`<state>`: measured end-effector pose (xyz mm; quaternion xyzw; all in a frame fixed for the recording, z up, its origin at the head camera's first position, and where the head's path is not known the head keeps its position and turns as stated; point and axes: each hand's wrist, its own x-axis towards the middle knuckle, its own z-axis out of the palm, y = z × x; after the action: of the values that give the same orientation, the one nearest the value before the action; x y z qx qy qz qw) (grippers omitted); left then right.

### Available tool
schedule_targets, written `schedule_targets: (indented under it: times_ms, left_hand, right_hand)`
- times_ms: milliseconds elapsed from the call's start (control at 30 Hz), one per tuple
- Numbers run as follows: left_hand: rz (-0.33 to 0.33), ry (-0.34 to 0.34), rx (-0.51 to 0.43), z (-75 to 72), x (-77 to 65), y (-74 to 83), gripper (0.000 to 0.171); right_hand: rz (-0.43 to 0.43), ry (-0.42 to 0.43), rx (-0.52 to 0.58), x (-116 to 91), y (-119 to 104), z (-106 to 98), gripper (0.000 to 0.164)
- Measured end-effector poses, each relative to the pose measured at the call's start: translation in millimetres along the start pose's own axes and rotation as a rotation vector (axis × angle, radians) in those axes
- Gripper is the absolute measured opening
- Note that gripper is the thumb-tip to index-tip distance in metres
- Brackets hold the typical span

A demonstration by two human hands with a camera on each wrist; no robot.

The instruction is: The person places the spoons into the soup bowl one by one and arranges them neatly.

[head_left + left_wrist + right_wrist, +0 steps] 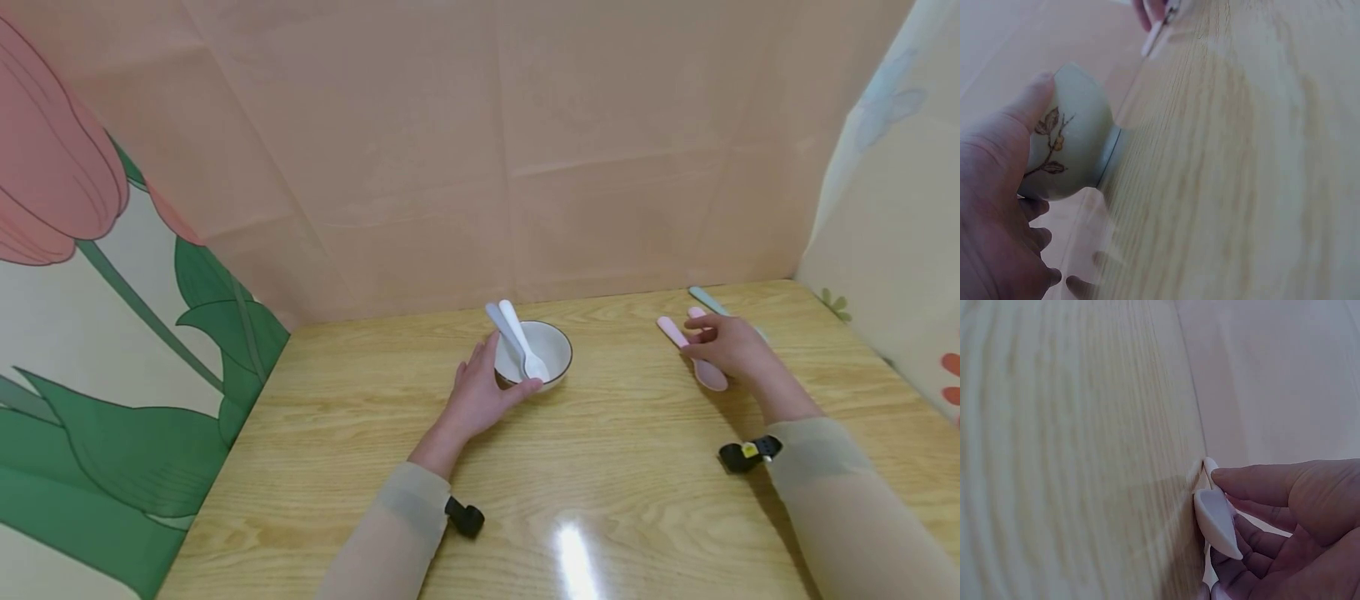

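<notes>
A white bowl [553, 346] with a dark rim stands on the table; the left wrist view shows a leafy branch painted on its outside [1063, 140]. My left hand [480, 392] grips it, thumb at the near rim and fingers round its left side. A white spoon [534, 365] and a lavender spoon [499, 320] lean in the bowl, handles up to the left. Over to the right, my right hand [731, 346] pinches a pink spoon [709, 377], whose bowl end [1215, 519] faces the right wrist camera. Another pink handle [696, 312] shows behind the fingers.
A pale teal spoon [707, 300] lies behind my right hand, partly hidden by it. The wooden table [375, 383] ends at a peach backdrop [375, 208]. Side panels with printed flowers stand at left and right. Light glares on the front of the tabletop.
</notes>
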<state>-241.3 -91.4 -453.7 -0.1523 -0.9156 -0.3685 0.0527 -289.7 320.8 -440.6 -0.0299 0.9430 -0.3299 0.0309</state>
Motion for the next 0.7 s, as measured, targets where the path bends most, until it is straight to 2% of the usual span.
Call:
schedule_targets:
  times_ms: [433, 700]
  left_hand:
    - [-0.001, -0.001, -0.005, -1.0, -0.6, 1.7, 0.105]
    - [-0.01, -0.004, -0.004, 0.0, 0.3, 0.8, 0.106]
  right_hand:
    - [0.009, -0.06, -0.028, 0.3, -1.7, -1.5, 0.061]
    - [0.044, -0.093, 0.003, -0.8, -8.9, -2.8, 0.064]
